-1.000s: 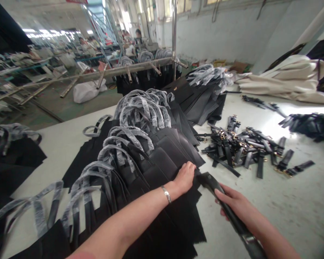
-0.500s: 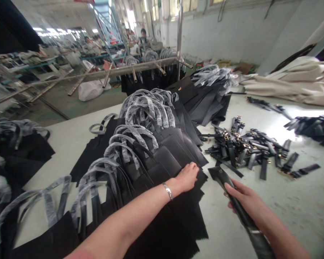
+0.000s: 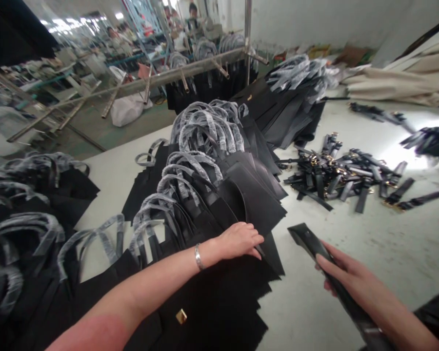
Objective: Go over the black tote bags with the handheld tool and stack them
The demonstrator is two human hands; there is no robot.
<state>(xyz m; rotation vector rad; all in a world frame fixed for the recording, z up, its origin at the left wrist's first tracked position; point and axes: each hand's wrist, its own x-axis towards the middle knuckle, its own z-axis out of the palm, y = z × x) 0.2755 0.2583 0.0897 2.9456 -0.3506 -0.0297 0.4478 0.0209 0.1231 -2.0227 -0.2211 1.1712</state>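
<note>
My left hand (image 3: 241, 240), a silver bracelet on its wrist, has its fingers closed on the edge of a black bag panel (image 3: 232, 195). That panel curls up from an overlapping stack of black bag panels (image 3: 219, 307). Handles wrapped in clear film (image 3: 205, 124) rise along the stack's far side. Over the table on the right, my right hand (image 3: 346, 275) is wrapped round a long black leather strip (image 3: 346, 297), whose lower end runs toward the bottom edge. A small gold metal piece (image 3: 181, 317) shows on the black material below my left forearm.
A heap of short black straps with gold buckles (image 3: 340, 173) lies right of the stack on the pale table (image 3: 398, 253). More wrapped-handle panels (image 3: 40, 195) lie at left. Beyond are a metal rail (image 3: 161, 78), cream fabric (image 3: 406, 83) and people at work (image 3: 193, 22).
My left hand has moved back toward me and left, lifting a panel's edge into a curl. The view has tilted down, and a gold piece has come into sight. The right hand keeps the strip.
</note>
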